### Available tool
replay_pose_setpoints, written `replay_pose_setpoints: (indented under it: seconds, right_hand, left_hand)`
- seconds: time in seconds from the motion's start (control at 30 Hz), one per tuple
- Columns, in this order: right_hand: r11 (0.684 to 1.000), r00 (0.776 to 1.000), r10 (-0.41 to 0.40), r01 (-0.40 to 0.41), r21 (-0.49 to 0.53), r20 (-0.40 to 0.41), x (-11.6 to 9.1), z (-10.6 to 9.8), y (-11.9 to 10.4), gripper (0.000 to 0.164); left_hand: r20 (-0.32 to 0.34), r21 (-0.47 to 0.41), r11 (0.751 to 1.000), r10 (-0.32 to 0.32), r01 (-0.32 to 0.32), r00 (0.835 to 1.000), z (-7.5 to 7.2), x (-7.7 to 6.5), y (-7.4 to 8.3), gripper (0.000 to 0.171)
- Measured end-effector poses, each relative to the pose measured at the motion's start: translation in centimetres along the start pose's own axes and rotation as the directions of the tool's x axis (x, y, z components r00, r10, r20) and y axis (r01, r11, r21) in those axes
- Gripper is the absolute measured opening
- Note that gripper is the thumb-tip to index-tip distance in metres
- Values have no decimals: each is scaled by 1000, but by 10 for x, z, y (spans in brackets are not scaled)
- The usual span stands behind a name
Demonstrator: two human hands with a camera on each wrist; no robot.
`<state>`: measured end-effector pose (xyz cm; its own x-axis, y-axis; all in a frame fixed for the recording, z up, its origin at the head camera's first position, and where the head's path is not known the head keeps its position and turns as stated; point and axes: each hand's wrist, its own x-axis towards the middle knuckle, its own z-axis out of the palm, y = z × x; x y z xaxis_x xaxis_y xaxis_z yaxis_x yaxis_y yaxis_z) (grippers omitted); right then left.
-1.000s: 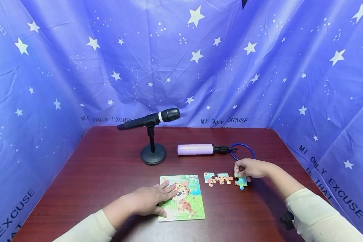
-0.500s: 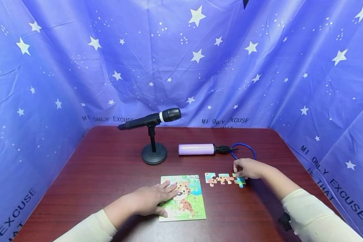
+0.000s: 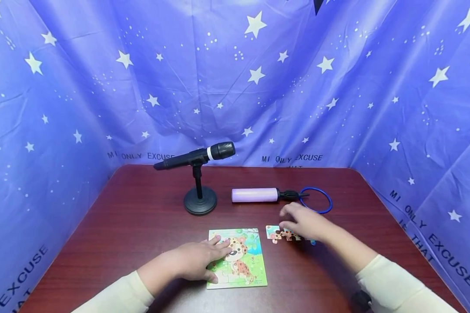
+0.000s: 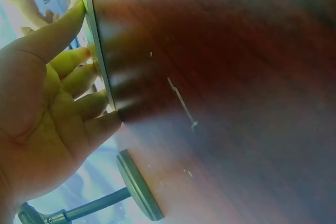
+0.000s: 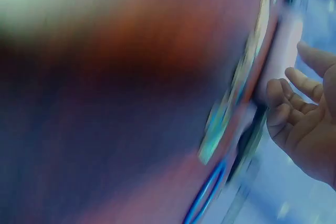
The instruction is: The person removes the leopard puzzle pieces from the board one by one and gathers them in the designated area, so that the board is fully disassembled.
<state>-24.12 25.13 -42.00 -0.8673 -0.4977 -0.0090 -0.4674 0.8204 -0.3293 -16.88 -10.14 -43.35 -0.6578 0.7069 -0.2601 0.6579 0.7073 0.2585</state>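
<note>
A jigsaw puzzle [image 3: 254,265] with a spotted leopard picture lies flat near the front of the table. My left hand [image 3: 197,261] rests on its left part with fingers spread; in the left wrist view the fingertips of that hand [image 4: 47,98] lie along the board's edge [image 4: 103,59]. To the right of the puzzle is a row of jigsaw pieces [image 3: 273,232], partly covered by my right hand [image 3: 309,224]. That hand hovers above the row, fingers loosely bent and holding nothing. The right wrist view shows the hand [image 5: 310,119] apart from the blurred pieces [image 5: 215,124].
Behind the puzzle, a black microphone [image 3: 219,150] sits on a round-based stand [image 3: 200,201]. A lilac hand pump [image 3: 254,195] lies behind the pieces, with a blue ring [image 3: 330,202] at its right end. A starry blue cloth [image 3: 219,87] hangs around the table [image 3: 141,200].
My right hand pushed the rightmost piece left against the row, then let go. It has lifted and moved left over the pieces. The left hand has stayed on the puzzle.
</note>
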Motion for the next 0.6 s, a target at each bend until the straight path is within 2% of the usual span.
replay_pose_setpoints:
  seconds: [0.17,0.27,0.33,0.47,0.6]
  right_hand:
    - [997,993,-82,82,4,88,-3,24,-58,54]
    - [994,985,-100,106,-34,144,-6,35,-81,62]
    - [990,983,-103,116,-81,151,-8,42,-91,64]
    - [984,986,-103,121,-132,134,-8,52,-98,56]
    - [988,986,-98,113,-103,138,-6,58,-99,47]
  left_hand:
    - [-2,11,1000,-12,12,1000,0,2,1,80]
    - [-3,15,1000,-10,10,1000,0,3,0,80]
    - [-2,13,1000,-8,8,1000,1,3,0,80]
    - [3,14,1000,-7,7,1000,1,3,0,80]
    - [4,40,999,14,-15,1000,2,3,1,78]
